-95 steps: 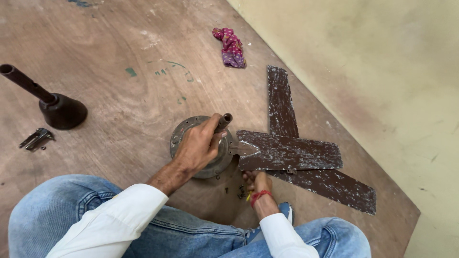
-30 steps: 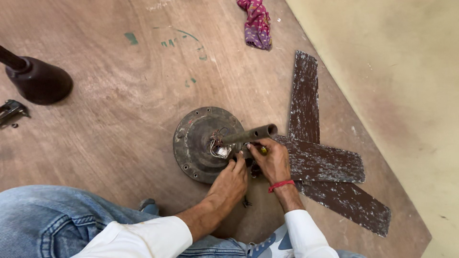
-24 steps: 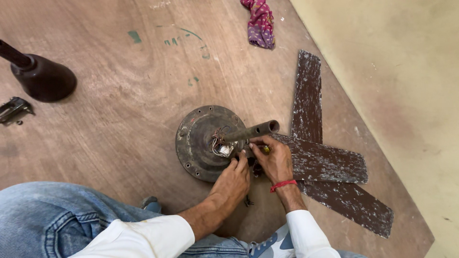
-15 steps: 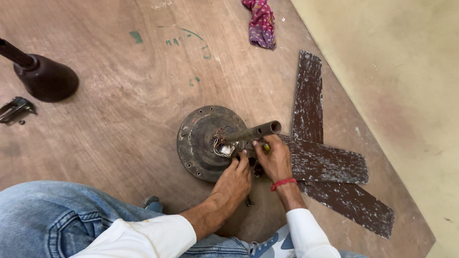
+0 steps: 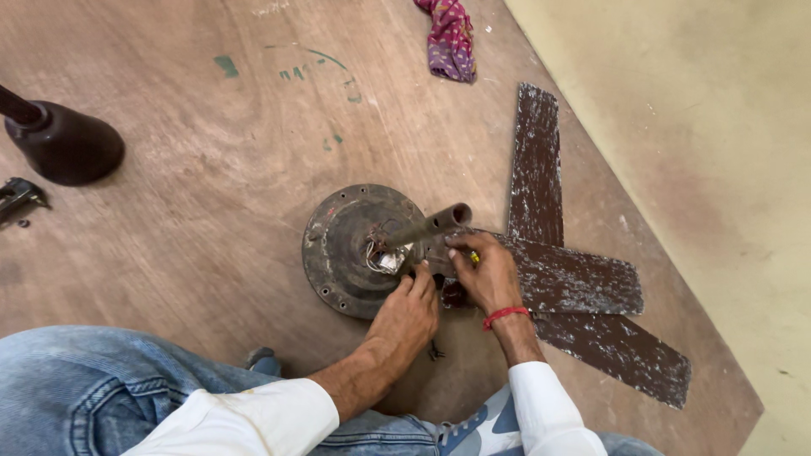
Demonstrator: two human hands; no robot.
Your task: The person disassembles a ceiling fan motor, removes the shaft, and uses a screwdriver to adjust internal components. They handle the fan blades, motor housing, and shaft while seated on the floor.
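Left hand: The left hand (image 5: 407, 314) lies flat, palm down, on the near edge of the motor (image 5: 359, 249). Its fingers point up toward the middle of the motor. The fingers are loose and spread a bit. It holds nothing; it just presses down.

Left arm: It comes up from the bottom, with a white sleeve (image 5: 245, 422) pushed back from the wrist.

Right hand: The right hand (image 5: 486, 274) is bent over at the right side of the motor. Its fingertips (image 5: 456, 245) touch the base of the rod (image 5: 431, 226). I cannot tell if it grips anything there. A red band (image 5: 505, 315) is on the wrist.

Motor: It is round, rusty and lies flat on the board (image 5: 211, 169), just in front of the knees. Small wires (image 5: 380, 253) show in its middle.

Rod: It sticks out of the motor's middle and leans to the right.

Blades: Three brown blades (image 5: 574, 283) lie flat just right of the motor, under the right hand.

Around: A dark cup (image 5: 63, 143) stands far left. A cloth (image 5: 448, 38) lies at the top, well apart.
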